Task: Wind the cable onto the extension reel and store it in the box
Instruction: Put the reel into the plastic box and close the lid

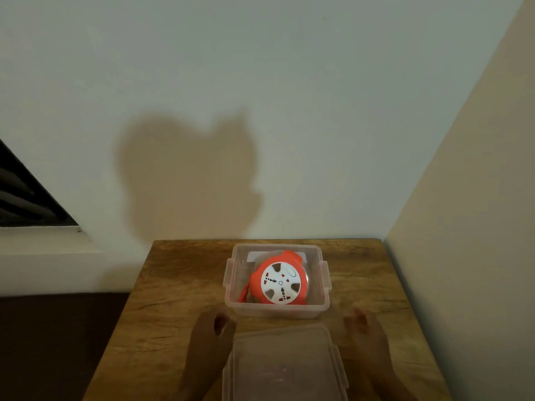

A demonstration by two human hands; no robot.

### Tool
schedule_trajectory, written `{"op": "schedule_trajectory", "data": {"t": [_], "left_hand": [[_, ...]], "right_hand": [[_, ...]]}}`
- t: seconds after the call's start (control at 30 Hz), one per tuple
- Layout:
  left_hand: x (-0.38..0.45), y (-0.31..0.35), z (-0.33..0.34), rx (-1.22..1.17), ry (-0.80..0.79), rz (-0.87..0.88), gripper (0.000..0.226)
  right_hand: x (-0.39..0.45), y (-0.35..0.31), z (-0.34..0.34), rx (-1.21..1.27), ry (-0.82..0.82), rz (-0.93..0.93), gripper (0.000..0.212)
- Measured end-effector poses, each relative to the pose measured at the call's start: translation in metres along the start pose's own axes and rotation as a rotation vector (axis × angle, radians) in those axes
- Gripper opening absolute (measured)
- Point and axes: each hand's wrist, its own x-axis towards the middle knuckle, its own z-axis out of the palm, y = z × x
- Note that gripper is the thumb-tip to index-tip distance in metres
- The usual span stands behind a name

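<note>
Sitting tilted inside the clear box, the orange extension reel is leaning against one wall, its white socket face turned up. Its raised edge is risking fouling the lid, which is waiting just in front of the box on the counter; pressing down unevenly could jam or crack a latch. The left hand and right hand are flanking the lid, fingers looking loosely curled and holding nothing, though blur is making that uncertain. The wound cable is hiding under the reel's shell.
</note>
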Motion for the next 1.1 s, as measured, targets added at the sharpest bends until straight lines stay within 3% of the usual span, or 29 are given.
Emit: {"op": "schedule_trajectory", "data": {"t": [0.03, 0.1, 0.17, 0.33, 0.53, 0.73, 0.87, 0.93, 1.03, 1.1], "left_hand": [[-0.006, -0.016, 0.001, 0.024, -0.06, -0.134, 0.011], [-0.017, -0.044, 0.007, 0.095, -0.178, -0.359, 0.038], [-0.025, -0.059, 0.01, 0.106, -0.249, -0.395, 0.054], [-0.031, -0.05, 0.003, 0.127, -0.43, -0.284, 0.045], [-0.034, -0.031, -0.032, 0.068, -0.4, -0.266, 0.044], [-0.035, 0.026, -0.06, -0.071, -0.276, 0.018, 0.038], [-0.01, 0.067, -0.076, -0.289, -0.246, 0.111, 0.026], [0.005, 0.084, -0.084, -0.441, -0.32, 0.102, 0.035], [0.034, 0.104, -0.089, -0.837, -0.37, -0.075, 0.049], [0.05, 0.117, -0.09, -1.034, -0.289, -0.236, 0.047]], "right_hand": [[-0.007, 0.014, -0.001, -0.057, -0.049, 0.06, 0.027], [-0.02, 0.032, 0.002, -0.084, -0.149, 0.163, 0.032], [-0.037, 0.04, 0.007, -0.065, -0.204, 0.155, 0.025], [-0.062, 0.029, 0.006, -0.061, -0.249, 0.09, 0.013], [-0.077, 0.017, -0.019, -0.097, -0.296, 0.017, 0.012], [-0.078, -0.024, -0.047, 0.06, -0.167, -0.081, 0.006], [-0.061, -0.07, -0.058, 0.157, -0.1, -0.185, 0.007], [-0.048, -0.09, -0.06, 0.232, -0.079, -0.237, 0.012], [-0.022, -0.111, -0.059, 0.379, -0.036, -0.257, 0.029], [-0.007, -0.122, -0.056, 0.486, -0.04, -0.218, 0.035]]}}
